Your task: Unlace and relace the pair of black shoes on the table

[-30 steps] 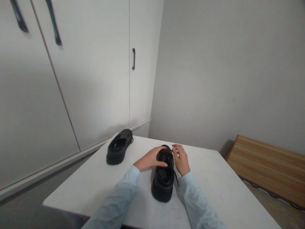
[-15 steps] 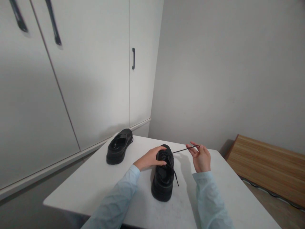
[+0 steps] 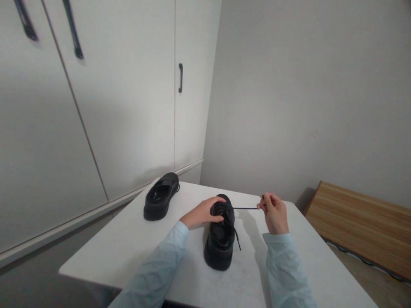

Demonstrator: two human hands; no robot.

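Black against the white table (image 3: pixel 135 252), the near shoe (image 3: pixel 219 256) stands upright with its toe towards 12 o'clock. The person's left hand (image 3: pixel 201 214) holds its front from 9 o'clock, thumb spread from the fingers, which lie close together either side of the lacing. The right hand (image 3: pixel 276 216), at 2 o'clock from the shoe, pinches one lace (image 3: pixel 245 208) between thumb and fingertips. That hand has just moved away from the shoe, so the lace now runs straight towards 3 o'clock and looks taut. The loose lace end (image 3: pixel 236 235) hangs towards 5 o'clock. The other shoe (image 3: pixel 156 212) sits apart at 10 o'clock, untouched.
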